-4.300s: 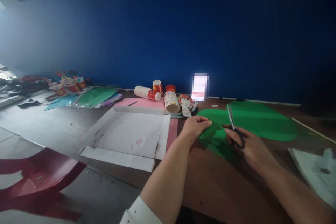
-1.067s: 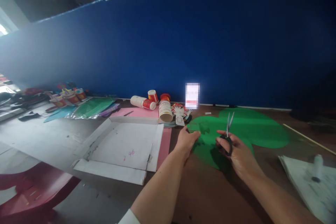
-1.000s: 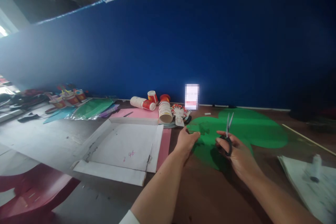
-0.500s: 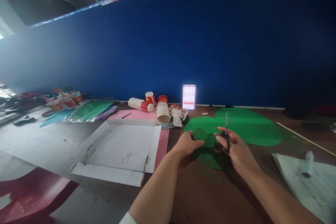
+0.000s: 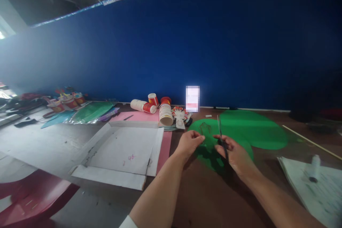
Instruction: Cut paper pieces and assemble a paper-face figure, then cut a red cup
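Note:
Between finger and thumb, my left hand (image 5: 189,145) pinches a small green piece (image 5: 205,128) with dark lines drawn on it. My right hand (image 5: 235,153) is closed around dark-handled scissors (image 5: 219,126), whose blades point up and away. Only a small gap separates the two hands. Beneath and behind them, large rounded green sheets (image 5: 253,128) lie on the brown table (image 5: 208,203). The green piece blends into the sheet behind it, so its outline is hard to make out.
A white cardboard tray (image 5: 120,146) lies left on pink paper (image 5: 166,146). Paper cups (image 5: 166,114) and paper figures (image 5: 180,117) stand behind. At right are a thin stick (image 5: 310,140) and a small bottle (image 5: 315,168) on papers (image 5: 296,174). A red chair (image 5: 34,199) is lower left.
My right hand and the scissors have shifted left and slightly down, with the blades now tilted left. The small green piece has turned in my left hand and shows its drawn lines.

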Available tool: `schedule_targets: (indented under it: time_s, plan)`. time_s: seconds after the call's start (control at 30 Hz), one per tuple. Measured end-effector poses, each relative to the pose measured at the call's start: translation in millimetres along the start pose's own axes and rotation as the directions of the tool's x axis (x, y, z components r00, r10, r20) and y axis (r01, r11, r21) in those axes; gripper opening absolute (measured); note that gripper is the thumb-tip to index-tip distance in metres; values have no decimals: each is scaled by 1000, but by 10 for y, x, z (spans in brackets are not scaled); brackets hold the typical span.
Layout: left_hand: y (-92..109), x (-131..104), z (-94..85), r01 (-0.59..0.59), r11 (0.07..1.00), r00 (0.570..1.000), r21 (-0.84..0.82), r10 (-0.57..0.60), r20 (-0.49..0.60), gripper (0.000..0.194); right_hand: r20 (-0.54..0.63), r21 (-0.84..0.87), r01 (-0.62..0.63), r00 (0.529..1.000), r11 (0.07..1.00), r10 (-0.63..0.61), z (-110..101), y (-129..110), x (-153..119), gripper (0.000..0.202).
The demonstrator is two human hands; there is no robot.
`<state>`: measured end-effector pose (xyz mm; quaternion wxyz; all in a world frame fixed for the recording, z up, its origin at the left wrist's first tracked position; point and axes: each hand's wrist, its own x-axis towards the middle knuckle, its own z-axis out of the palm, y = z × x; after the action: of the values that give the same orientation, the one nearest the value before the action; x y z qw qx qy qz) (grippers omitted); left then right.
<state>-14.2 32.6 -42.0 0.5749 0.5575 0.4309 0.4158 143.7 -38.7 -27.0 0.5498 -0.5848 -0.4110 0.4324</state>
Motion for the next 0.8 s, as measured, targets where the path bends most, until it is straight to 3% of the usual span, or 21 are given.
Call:
schedule_targets:
  time_s: [0.17,0.33,0.47,0.8]
  plan:
    - [64,-33,37,43,995,999,-89,-46,-24,34,-28,-9,23,999,1000,-24,37,7,-24,39]
    - [94,-85,68,170,979,984,-114,-161,82,40,-78,48,15,997,999,-11,10,52,13,49]
    - [70,-97,97,193,975,974,-109,-176,144,34,-71,65,13,997,998,-9,-3,88,42,51]
    - [64,-47,70,203,966,979,-158,-197,52,27,-110,20,21,994,1000,-18,-2,98,36,46]
